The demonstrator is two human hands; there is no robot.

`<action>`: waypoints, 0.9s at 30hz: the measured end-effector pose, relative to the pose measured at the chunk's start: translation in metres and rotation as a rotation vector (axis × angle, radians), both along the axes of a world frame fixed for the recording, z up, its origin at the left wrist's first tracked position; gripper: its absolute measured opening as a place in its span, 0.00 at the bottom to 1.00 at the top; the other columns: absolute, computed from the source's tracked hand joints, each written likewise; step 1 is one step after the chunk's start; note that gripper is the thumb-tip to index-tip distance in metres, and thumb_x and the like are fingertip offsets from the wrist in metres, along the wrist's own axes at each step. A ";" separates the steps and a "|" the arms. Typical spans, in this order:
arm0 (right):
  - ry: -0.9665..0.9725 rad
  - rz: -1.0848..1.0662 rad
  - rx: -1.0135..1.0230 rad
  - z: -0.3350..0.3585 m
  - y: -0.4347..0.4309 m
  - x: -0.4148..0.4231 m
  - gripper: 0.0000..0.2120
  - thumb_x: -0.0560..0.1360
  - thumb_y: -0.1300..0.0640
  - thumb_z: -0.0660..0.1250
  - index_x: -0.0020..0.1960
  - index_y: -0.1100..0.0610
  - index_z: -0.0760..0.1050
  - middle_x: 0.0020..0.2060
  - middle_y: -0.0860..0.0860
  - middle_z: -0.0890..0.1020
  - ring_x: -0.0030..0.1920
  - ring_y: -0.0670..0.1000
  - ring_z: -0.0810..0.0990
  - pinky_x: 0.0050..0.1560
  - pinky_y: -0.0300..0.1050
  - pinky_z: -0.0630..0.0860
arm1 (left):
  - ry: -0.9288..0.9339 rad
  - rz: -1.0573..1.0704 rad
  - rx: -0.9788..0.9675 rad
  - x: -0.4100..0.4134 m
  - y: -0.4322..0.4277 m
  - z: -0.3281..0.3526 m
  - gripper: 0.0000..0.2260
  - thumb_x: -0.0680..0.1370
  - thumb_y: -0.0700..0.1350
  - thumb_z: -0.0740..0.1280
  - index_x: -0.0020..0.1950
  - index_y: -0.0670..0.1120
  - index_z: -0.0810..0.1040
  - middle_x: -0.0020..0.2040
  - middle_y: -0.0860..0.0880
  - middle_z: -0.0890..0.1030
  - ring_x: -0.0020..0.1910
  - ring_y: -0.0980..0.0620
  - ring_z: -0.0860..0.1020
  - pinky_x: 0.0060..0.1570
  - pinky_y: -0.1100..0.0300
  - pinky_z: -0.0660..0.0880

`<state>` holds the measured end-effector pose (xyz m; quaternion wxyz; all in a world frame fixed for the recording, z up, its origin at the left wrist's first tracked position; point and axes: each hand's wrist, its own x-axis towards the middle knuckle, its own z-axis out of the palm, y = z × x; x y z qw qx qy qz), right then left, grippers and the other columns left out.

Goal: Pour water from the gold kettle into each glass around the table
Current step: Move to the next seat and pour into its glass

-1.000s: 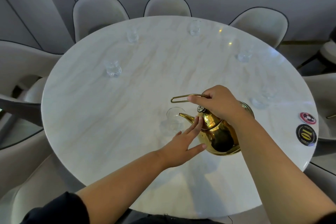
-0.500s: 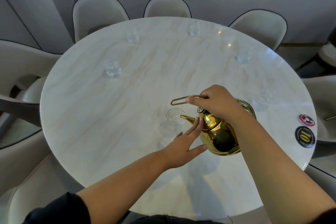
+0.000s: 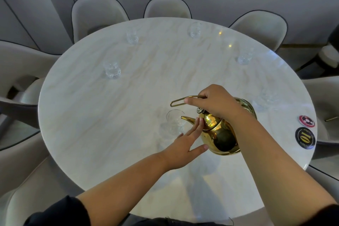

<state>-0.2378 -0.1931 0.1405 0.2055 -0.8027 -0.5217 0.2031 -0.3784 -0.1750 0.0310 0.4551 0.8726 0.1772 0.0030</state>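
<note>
My right hand (image 3: 216, 102) clamps the kettle (image 3: 220, 134) handle, spout over the glass (image 3: 174, 121) leftward; left hand (image 3: 185, 143) open, steadying.

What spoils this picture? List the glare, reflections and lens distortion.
Head view: two bright light spots glint on the table near its far edge; the gold kettle mirrors its surroundings; the clear glass at its spout and the far glasses nearly vanish against the pale marble; the wide-angle lens curves the chairs and walls.
</note>
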 end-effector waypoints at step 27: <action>-0.027 0.027 -0.024 0.002 0.007 -0.002 0.26 0.73 0.41 0.67 0.28 0.58 0.67 0.20 0.45 0.68 0.23 0.44 0.66 0.30 0.40 0.63 | -0.008 0.021 -0.011 0.001 0.002 0.002 0.29 0.81 0.56 0.54 0.69 0.62 0.33 0.77 0.56 0.40 0.77 0.55 0.48 0.75 0.45 0.50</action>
